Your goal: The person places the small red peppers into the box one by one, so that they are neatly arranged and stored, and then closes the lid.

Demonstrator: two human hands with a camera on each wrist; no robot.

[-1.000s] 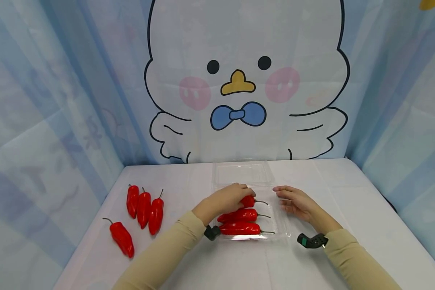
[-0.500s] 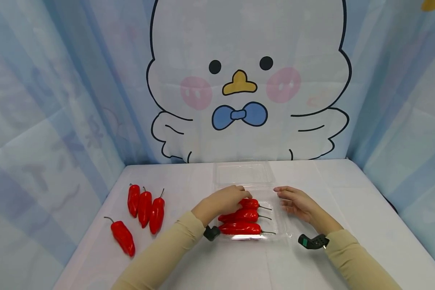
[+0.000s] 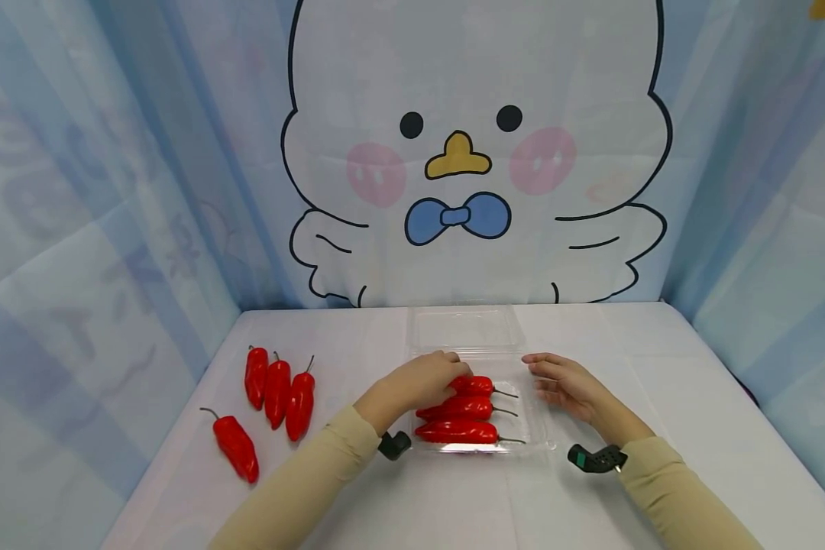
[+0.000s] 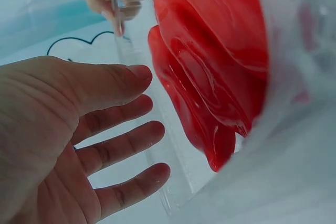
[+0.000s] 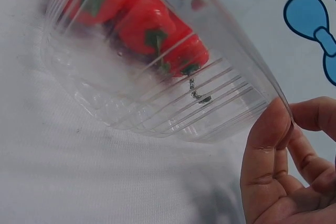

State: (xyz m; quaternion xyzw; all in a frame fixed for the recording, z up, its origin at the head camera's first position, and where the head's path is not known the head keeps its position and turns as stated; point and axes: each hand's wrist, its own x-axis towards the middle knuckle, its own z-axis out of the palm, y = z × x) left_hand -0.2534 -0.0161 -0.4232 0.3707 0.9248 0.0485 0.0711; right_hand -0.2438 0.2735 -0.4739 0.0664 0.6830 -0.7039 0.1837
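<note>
Three red chili peppers with thin stems lie side by side in a clear plastic container (image 3: 538, 428): a near one (image 3: 457, 431), a middle one (image 3: 462, 409) and a far one (image 3: 480, 385). My left hand (image 3: 415, 382) is over the container's left side, overlapping the far pepper in the head view. In the left wrist view, the left fingers are extended and spread, with a gap between them and the nearest pepper (image 4: 181, 103). At the container's right side, my right hand (image 5: 289, 166) pinches the thin plastic rim (image 5: 275, 85) between thumb and index finger.
The container's clear lid (image 3: 464, 328) lies folded back behind it. Several more red chili peppers rest on the white table at left, one lone pepper (image 3: 236, 449) nearer the front. Blue and white curtains (image 3: 82, 267) enclose the table.
My left hand has let go of the far pepper and drawn slightly back to the left. That pepper now lies lower, closer to the middle one. The right hand stays in place.
</note>
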